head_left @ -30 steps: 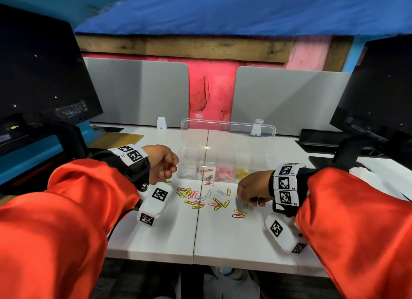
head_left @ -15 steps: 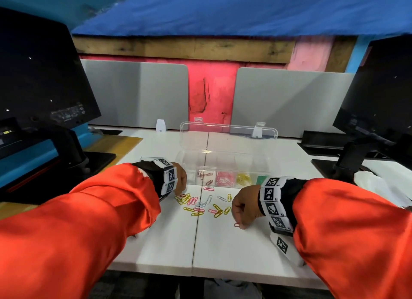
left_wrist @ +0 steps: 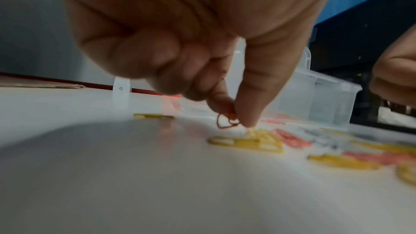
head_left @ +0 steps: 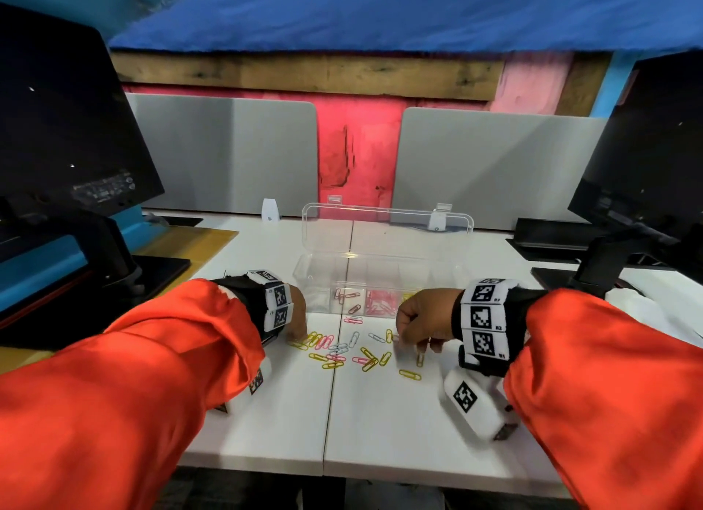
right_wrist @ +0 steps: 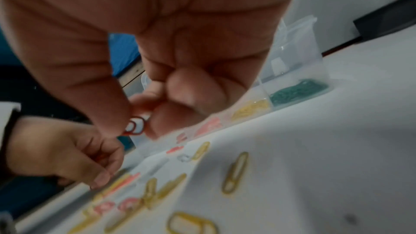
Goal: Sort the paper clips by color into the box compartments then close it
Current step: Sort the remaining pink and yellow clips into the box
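Note:
Yellow, pink, red and silver paper clips (head_left: 342, 351) lie scattered on the white table in front of a clear box (head_left: 380, 277) whose lid (head_left: 388, 228) stands open. Its compartments hold pink clips (head_left: 380, 302), yellow clips (right_wrist: 249, 108) and green clips (right_wrist: 297, 92). My left hand (head_left: 298, 336) is down at the pile's left edge; in the left wrist view it (left_wrist: 236, 118) pinches a red clip (left_wrist: 226, 124) between thumb and forefinger. My right hand (head_left: 409, 344) hovers over the pile's right side and pinches another red clip (right_wrist: 135, 127).
Black monitors on stands flank the table at the left (head_left: 68, 129) and right (head_left: 646, 159). Grey divider panels (head_left: 228, 152) rise behind the box. The table's front edge (head_left: 323, 471) runs close below my forearms.
My left hand has come down from in front of the box to the pile's left edge. My right hand has stayed at the pile's right side, fingers curled.

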Tool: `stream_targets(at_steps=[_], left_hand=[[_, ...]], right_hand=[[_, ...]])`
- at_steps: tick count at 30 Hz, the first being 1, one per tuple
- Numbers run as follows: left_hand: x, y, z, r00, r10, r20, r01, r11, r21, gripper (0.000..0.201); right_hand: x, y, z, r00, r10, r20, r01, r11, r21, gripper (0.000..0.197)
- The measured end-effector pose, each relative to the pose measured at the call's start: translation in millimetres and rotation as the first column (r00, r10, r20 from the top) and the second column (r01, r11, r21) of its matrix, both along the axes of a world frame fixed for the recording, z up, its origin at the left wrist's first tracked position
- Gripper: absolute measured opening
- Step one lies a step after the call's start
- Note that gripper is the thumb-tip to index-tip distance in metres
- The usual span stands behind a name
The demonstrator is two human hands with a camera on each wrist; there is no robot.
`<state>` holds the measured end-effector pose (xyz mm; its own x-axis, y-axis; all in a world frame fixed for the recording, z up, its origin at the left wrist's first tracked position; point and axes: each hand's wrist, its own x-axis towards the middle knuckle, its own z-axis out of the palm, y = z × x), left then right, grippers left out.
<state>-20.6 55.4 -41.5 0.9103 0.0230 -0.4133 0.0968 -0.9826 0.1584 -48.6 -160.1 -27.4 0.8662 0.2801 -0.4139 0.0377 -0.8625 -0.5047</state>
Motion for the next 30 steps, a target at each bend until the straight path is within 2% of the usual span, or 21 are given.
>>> stream_targets(at_steps=[3,5,7,10,13,17,22,27,30], left_hand=[[-6,0,8,0.999,-0.027,0.018,0.028,0.998,-0.058,0.015],[-11,-3,20,0.999,0.047,-0.009,-0.047,0.968,-0.247,0.008],[-10,-4,33,0.992,0.123,-0.007,-0.115,0.906,-0.407,0.013],[-4,-5,48,0.980,0.197,0.030,-0.152,0.837,-0.526,0.019],[5,-12,55,0.971,0.238,0.008,-0.185,0.776,-0.603,0.021],[18,-25,59,0.961,0.274,-0.033,-0.216,0.671,-0.709,0.028],[37,-38,57,0.954,0.275,-0.119,-0.255,0.537,-0.804,0.027],[59,-46,44,0.949,0.301,-0.096,-0.256,0.554,-0.792,0.032],[64,-48,39,0.946,0.315,-0.074,-0.247,0.556,-0.794,0.035]], right_hand=[[4,2,5,0.994,-0.105,-0.044,0.113,0.963,0.243,0.026],[8,5,9,0.983,-0.167,-0.072,0.182,0.904,0.386,0.025],[14,10,14,0.969,-0.218,-0.115,0.246,0.835,0.493,0.027],[24,18,19,0.954,-0.258,-0.154,0.299,0.767,0.568,0.028],[35,27,25,0.915,-0.338,-0.219,0.396,0.657,0.642,0.029],[52,40,32,0.890,-0.331,-0.314,0.453,0.558,0.695,0.035],[74,48,34,0.862,-0.348,-0.367,0.505,0.539,0.675,0.034],[89,50,31,0.838,-0.404,-0.365,0.541,0.532,0.652,0.027],[96,53,30,0.845,-0.398,-0.357,0.532,0.566,0.629,0.022]])
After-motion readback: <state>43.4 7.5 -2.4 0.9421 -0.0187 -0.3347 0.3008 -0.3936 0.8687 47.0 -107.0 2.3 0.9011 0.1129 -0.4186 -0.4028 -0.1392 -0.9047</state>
